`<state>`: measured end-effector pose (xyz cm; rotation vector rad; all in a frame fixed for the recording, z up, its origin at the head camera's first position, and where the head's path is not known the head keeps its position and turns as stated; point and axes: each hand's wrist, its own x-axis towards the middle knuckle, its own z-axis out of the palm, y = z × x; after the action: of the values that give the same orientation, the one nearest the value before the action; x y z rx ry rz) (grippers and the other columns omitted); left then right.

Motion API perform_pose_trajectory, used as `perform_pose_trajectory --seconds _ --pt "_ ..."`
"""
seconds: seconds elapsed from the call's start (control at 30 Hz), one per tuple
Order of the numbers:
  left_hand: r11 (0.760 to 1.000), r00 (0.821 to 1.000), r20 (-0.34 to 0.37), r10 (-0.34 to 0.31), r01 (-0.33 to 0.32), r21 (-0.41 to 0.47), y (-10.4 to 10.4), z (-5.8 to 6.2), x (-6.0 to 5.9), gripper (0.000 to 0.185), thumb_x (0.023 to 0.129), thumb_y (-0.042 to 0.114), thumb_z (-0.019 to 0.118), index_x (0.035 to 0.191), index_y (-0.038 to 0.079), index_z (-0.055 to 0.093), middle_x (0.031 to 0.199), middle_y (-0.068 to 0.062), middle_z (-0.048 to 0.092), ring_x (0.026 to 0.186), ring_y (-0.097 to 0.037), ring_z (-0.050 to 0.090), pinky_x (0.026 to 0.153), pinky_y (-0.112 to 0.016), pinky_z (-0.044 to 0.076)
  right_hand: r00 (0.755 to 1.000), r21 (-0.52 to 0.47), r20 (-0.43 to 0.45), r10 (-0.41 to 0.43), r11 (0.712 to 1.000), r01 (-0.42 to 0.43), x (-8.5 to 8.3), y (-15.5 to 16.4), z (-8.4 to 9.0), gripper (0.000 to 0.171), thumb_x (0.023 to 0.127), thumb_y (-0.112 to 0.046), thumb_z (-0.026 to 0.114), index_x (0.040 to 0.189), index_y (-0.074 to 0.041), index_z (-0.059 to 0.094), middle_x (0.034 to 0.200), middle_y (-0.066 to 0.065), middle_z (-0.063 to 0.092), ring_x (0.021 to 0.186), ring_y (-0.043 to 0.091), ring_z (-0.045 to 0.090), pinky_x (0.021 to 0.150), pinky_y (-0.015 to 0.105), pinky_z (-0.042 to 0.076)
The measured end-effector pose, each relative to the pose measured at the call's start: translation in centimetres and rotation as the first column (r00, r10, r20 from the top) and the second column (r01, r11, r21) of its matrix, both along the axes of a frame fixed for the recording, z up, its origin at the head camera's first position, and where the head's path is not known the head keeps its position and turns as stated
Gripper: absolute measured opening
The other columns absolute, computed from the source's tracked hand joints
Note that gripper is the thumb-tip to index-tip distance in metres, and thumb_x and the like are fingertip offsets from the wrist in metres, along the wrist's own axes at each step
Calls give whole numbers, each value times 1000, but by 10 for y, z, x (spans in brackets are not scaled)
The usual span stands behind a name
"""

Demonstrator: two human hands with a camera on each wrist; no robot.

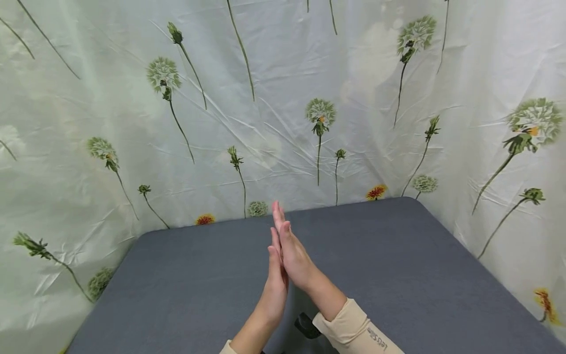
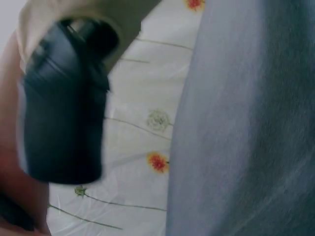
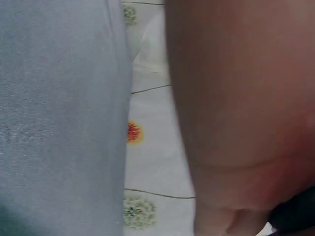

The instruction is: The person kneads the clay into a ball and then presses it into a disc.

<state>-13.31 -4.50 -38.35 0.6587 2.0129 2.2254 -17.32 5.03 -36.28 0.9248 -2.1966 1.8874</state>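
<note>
My left hand (image 1: 275,287) and right hand (image 1: 296,256) meet palm to palm above the grey table (image 1: 212,285). Both have straight fingers pointing up and away. The right hand sits slightly higher, its fingertips reaching past those of the left. No object shows between the palms, though their inner faces are mostly hidden. In the left wrist view, a blurred black device (image 2: 64,108) stands by a beige cuff and bare skin. Bare skin of a hand or wrist (image 3: 241,98) fills the right side of the right wrist view, too close to make out fingers.
Behind the table and along its sides hangs a pale curtain (image 1: 274,123) printed with dandelions and orange flowers. A beige sleeve (image 1: 353,327) with lettering covers the right forearm. A black device (image 1: 306,325) shows beside its cuff.
</note>
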Motion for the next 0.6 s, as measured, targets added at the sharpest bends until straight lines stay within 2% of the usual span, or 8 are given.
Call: perform_pose_trajectory --seconds 0.13,0.27,0.47,0.6 --pt "999 999 44 27 -28 18 -1 0 1 78 106 69 -8 167 25 -29 178 4 -27 164 -29 -29 128 -70 -12 999 -8 37 36 999 -36 -3 -3 -6 87 108 -71 -3 173 -12 -6 181 0 -11 168 24 -12 134 63 -4" --pt "996 996 62 67 -70 51 -2 1 0 78 107 70 -7 168 25 -26 179 6 -24 165 -27 -27 129 -69 -13 998 -7 42 46 999 -45 -3 -5 -11 86 109 -69 -2 173 -10 -5 182 0 -10 168 24 -12 134 63 -4" --pt "990 993 40 115 -118 74 -6 2 -6 75 106 70 -7 169 32 -24 180 9 -17 167 -26 -19 129 -67 -16 998 -15 32 47 999 -46 0 -8 -17 86 110 -67 -2 172 -8 -6 181 3 -11 168 27 -13 133 64 -5" --pt "984 987 -1 161 -161 78 -12 6 -15 72 107 70 -7 168 36 -24 180 10 -17 169 -28 -10 130 -67 -12 997 -28 50 59 998 -58 2 -12 -22 85 110 -67 -1 172 -9 -8 181 3 -14 168 28 -16 133 65 -7"
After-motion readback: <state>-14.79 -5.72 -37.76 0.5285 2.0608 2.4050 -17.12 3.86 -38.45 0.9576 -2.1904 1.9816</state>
